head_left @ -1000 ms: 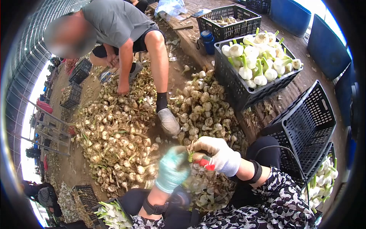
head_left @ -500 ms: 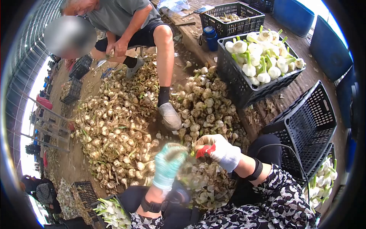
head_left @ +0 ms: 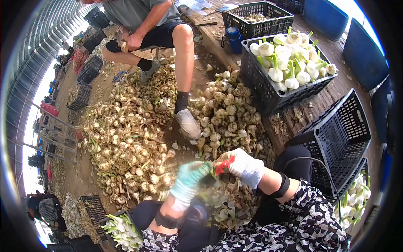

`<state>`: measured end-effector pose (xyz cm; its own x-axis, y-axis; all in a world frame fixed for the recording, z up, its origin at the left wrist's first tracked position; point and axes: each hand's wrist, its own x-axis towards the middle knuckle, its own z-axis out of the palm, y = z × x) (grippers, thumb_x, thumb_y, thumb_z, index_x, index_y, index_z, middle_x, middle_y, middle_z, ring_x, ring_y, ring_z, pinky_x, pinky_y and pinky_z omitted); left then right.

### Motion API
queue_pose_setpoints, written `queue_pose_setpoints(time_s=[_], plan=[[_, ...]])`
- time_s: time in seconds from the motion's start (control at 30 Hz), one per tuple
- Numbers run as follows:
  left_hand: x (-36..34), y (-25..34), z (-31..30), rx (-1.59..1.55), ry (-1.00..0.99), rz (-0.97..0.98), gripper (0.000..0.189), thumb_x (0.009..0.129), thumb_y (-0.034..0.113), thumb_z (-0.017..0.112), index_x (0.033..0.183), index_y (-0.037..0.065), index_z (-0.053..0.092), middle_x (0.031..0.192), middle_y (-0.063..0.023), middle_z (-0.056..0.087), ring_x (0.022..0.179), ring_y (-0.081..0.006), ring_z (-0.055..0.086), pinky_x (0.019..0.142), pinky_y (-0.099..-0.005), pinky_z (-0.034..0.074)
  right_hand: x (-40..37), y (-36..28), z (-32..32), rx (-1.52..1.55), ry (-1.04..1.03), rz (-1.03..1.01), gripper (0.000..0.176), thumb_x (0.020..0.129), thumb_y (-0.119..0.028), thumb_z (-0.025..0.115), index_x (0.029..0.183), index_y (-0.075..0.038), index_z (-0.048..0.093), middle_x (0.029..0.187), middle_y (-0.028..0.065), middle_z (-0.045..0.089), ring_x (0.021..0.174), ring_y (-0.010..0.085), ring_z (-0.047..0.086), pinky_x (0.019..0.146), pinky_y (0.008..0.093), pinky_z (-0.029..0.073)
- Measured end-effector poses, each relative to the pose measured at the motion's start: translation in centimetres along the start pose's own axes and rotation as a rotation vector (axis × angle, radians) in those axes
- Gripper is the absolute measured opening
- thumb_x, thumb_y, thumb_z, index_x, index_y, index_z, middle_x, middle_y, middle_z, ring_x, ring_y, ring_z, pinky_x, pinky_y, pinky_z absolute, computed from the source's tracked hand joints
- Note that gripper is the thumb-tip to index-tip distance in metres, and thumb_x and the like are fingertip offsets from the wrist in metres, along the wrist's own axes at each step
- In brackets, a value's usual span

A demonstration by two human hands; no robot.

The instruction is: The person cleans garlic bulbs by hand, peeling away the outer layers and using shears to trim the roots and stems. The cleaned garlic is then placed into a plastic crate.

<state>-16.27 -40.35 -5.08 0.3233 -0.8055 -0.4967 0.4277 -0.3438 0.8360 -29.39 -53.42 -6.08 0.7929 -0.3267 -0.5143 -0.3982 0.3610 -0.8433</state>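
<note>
Right hand [head_left: 245, 166], in a white glove, is closing tight around a red-handled cutter [head_left: 223, 164] - the red grips are poking out toward the left hand. Left hand [head_left: 189, 178], in a green glove, is curling just beside the cutter tips. It's motion-blurred, so I cannot tell what it is gripping. A small green stem [head_left: 212, 174] is showing between the two gloves. Both hands are hovering over the lap, above a heap of husks and trimmings [head_left: 226, 203].

A big pile of untrimmed garlic [head_left: 126, 147] is lying on the ground ahead-left, with a second pile [head_left: 226, 111] ahead. A co-worker is sitting opposite, with a grey shoe [head_left: 188, 124] planted between the piles. A black crate [head_left: 268, 98] of trimmed white bulbs is sitting on the raised ledge ahead-right, and a tilted black crate [head_left: 342, 134] is leaning near the right knee.
</note>
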Motion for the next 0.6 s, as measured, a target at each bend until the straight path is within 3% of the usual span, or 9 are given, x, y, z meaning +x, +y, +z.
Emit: queue_pose_setpoints(time_s=[0.2,0.3,0.37,0.43,0.5,0.57,0.6], plan=[[-0.2,0.2,-0.6,0.046,-0.041,-0.059,0.027,0.077,0.021,0.069,0.092,-0.001,0.064,0.078,-0.0012,0.064,0.068,-0.0077,0.056,0.066,-0.0212,0.045,-0.9,-0.3,-0.2,0.061,-0.117,0.024,0.024,0.079,-0.022,0.064,0.08,0.002,0.063,0.065,0.0062,0.061,0.051,0.0105,0.056,0.046,0.0224,0.045],[-0.5,0.7,-0.4,0.036,-0.071,-0.049,0.026,0.077,0.019,0.068,0.093,-0.002,0.064,0.078,-0.0014,0.064,0.068,-0.0073,0.056,0.065,-0.0206,0.045,-0.9,-0.2,-0.3,0.03,-0.128,-0.075,0.023,0.081,-0.021,0.062,0.081,0.002,0.063,0.066,0.0061,0.062,0.05,0.0105,0.056,0.046,0.0219,0.045],[-0.8,1.0,-0.1,0.018,-0.097,-0.031,0.025,0.078,0.017,0.067,0.093,-0.002,0.064,0.078,-0.0014,0.064,0.068,-0.0072,0.056,0.064,-0.0205,0.045,-1.3,-0.9,-0.1,0.109,-0.096,0.029,0.023,0.082,-0.023,0.063,0.085,0.0,0.062,0.066,0.0034,0.061,0.054,0.0096,0.056,0.048,0.0236,0.046],[-0.9,1.3,0.5,0.284,-0.028,0.017,0.021,0.079,0.013,0.064,0.093,-0.003,0.063,0.078,-0.0015,0.063,0.069,-0.0066,0.055,0.064,-0.0205,0.045,-0.2,1.4,0.2,0.17,-0.13,-0.017,0.023,0.082,-0.022,0.062,0.085,0.001,0.061,0.068,0.0031,0.061,0.06,0.0106,0.057,0.053,0.0237,0.046],[-0.7,0.5,0.5,0.342,0.001,0.071,0.017,0.08,0.011,0.061,0.091,-0.002,0.063,0.076,-0.0005,0.062,0.068,-0.0067,0.055,0.063,-0.0208,0.046,0.2,2.6,1.4,-0.099,0.104,-0.313,0.024,0.083,-0.022,0.061,0.085,0.002,0.06,0.07,0.0035,0.062,0.064,0.0111,0.058,0.057,0.0234,0.046],[-0.5,-0.4,0.3,0.064,0.127,0.085,0.014,0.08,0.01,0.06,0.089,0.0,0.063,0.075,0.0001,0.062,0.067,-0.0073,0.056,0.061,-0.0215,0.046,0.1,2.5,2.0,-0.076,0.11,-0.357,0.024,0.084,-0.021,0.06,0.089,0.002,0.06,0.074,0.004,0.061,0.066,0.0103,0.056,0.06,0.0226,0.046],[-0.1,-1.2,0.2,-0.004,0.178,0.113,0.01,0.08,0.01,0.059,0.085,0.002,0.062,0.074,-0.0017,0.062,0.065,-0.0099,0.058,0.06,-0.0235,0.047,0.3,2.6,2.2,-0.15,0.22,-0.49,0.023,0.085,-0.021,0.059,0.092,0.001,0.059,0.076,0.0028,0.061,0.067,0.0082,0.055,0.061,0.0224,0.046]])
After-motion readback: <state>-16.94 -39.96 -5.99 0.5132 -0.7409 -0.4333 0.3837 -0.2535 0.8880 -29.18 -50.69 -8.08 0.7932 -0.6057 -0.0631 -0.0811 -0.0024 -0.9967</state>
